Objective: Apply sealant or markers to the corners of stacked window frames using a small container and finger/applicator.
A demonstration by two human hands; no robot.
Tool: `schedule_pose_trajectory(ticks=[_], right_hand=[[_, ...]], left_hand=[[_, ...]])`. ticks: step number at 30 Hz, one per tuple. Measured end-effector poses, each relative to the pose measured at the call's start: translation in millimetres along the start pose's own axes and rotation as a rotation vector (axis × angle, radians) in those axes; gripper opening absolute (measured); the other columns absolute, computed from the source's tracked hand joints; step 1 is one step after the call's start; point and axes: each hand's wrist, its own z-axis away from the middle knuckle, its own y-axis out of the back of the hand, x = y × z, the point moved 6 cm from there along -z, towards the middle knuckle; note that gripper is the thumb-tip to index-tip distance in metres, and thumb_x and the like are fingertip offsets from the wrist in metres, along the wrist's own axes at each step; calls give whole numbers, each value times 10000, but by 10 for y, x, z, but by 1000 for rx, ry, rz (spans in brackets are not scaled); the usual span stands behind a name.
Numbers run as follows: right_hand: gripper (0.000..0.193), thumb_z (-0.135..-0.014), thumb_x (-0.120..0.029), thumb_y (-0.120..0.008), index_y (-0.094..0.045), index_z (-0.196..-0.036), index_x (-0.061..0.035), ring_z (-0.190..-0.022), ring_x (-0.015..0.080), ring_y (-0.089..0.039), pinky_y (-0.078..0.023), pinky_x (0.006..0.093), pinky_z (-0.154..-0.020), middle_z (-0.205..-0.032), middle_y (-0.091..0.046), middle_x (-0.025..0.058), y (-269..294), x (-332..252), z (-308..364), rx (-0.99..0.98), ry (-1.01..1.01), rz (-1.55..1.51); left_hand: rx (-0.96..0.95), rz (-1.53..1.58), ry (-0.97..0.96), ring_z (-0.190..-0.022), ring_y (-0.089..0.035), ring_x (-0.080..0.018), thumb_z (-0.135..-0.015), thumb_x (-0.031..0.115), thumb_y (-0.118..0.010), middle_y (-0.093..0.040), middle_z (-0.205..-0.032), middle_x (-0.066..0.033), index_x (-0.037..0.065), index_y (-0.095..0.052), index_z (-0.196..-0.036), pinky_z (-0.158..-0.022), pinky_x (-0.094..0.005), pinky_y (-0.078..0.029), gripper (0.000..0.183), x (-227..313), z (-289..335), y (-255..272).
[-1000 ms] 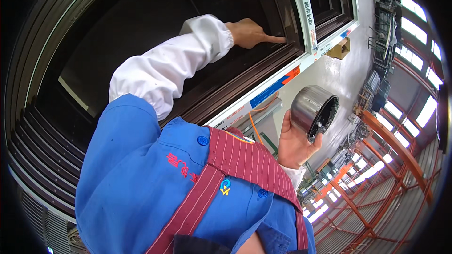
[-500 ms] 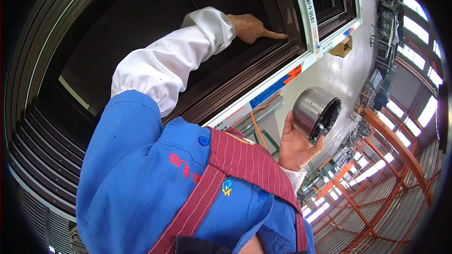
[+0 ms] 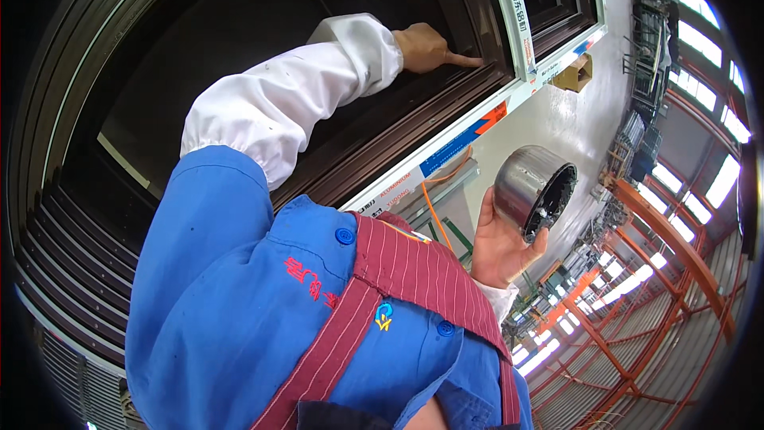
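My left hand [image 3: 423, 48] reaches over a dark brown framed panel [image 3: 263, 84]. Its index finger is stretched out, with the tip against the inner edge of the frame near a corner; the other fingers are curled, and nothing shows in them. My right hand [image 3: 503, 247] is palm up, closed around the base of a round metal cup [image 3: 525, 179]. The cup is tilted, its mouth facing right. Dark, rough material coats the inside of its rim, and some small shiny bits lie near its lower edge; I cannot make out what they are.
White protective film with coloured print covers the frame's outer edge [image 3: 446, 161]. A second dark frame [image 3: 557, 0] adjoins at the upper right. An open cardboard box [image 3: 574, 74] sits on the pale floor [image 3: 593, 107]. An orange cord [image 3: 438, 211] hangs below the frame; orange steel beams [image 3: 676, 247] stand at right.
The view has shifted slightly. My left index fingertip stays at nearly the same spot by the frame corner, and my right hand still holds the metal cup.
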Motion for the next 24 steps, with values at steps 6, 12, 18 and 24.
schedule_pose_trajectory(ticks=[6, 12, 18, 24], right_hand=[[575, -826, -349, -632, -458, -1323, -120, -1232, 323, -444, -345, 490, -1072, -1332, -480, 125, 24, -28, 4, 9, 3, -14], [592, -818, -347, -636, -446, -1329, -117, -1235, 326, -440, -347, 492, -1070, -1336, -471, 131, 44, -28, 39, 15, 19, -11], [592, -815, -347, -637, -448, -1327, -116, -1232, 325, -444, -348, 496, -1068, -1331, -476, 126, 54, -41, 70, 19, 21, -8], [593, -815, -348, -637, -445, -1328, -120, -1227, 322, -448, -355, 493, -1063, -1331, -475, 123, 93, -33, 83, 39, 23, -13]], left_hand=[[359, -121, 168, -388, -476, -192, -819, -18, -466, -501, -519, -87, 412, -219, -1442, -412, -314, -427, 797, -73, 168, 13], [376, -5, 136, -408, -509, -192, -770, -34, -480, -518, -522, -89, 340, -321, -1426, -414, -324, -408, 772, -60, 223, 25], [207, -29, 195, -577, -636, -222, -834, 16, -427, -614, -645, -65, 305, -411, -1384, -514, -339, -493, 621, 16, 126, 119], [194, -155, 243, -524, -601, -214, -827, 37, -454, -583, -598, -57, 300, -380, -1401, -476, -327, -472, 636, 61, 125, 107]])
